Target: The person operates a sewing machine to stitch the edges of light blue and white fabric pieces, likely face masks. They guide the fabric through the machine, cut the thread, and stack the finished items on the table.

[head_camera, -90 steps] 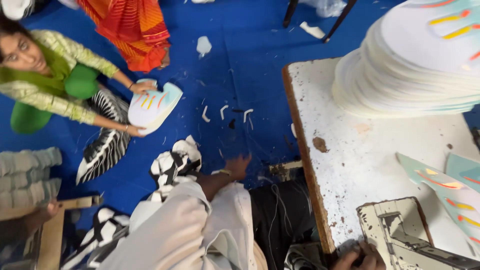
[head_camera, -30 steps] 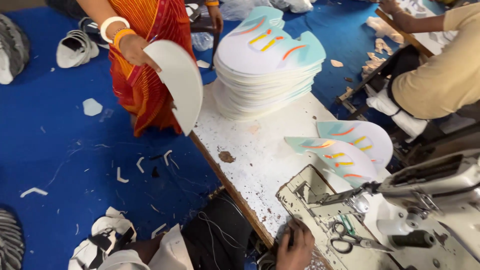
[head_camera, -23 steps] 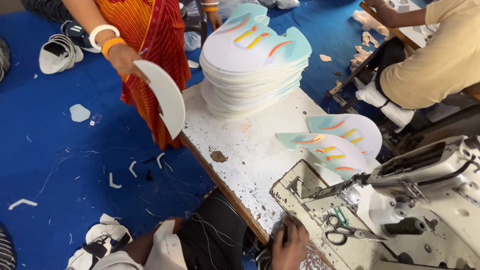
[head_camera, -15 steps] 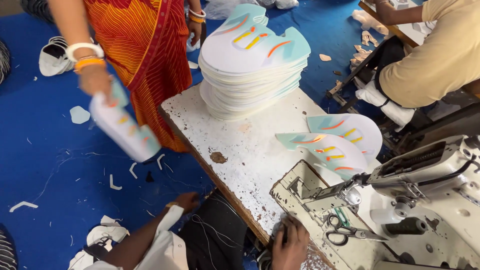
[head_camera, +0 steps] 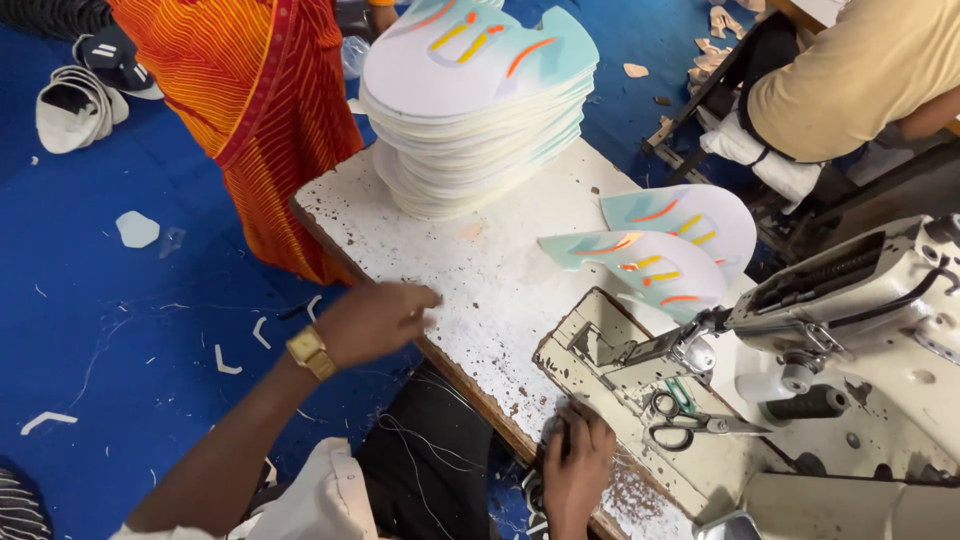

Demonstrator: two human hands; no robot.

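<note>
My left hand (head_camera: 375,318), with a gold watch on the wrist, reaches over the near edge of the worn white table (head_camera: 470,290), empty, fingers loosely spread. My right hand (head_camera: 577,467) rests on the table's front edge beside the base of the sewing machine (head_camera: 800,340), fingers curled on the edge. A tall stack of pale shaped pieces with orange and yellow stripes (head_camera: 475,105) stands at the table's far end. Two loose pieces of the same kind (head_camera: 660,250) lie beside the machine's needle.
A person in an orange striped garment (head_camera: 255,120) stands at the table's left corner. Another person in a tan shirt (head_camera: 850,70) sits at the upper right. Scissors (head_camera: 690,428) lie on the machine bed. Scraps and shoe uppers (head_camera: 80,90) litter the blue floor.
My left hand has risen from beside my lap to the table's near edge. The standing person's hand with the shaped piece has dropped out of view.
</note>
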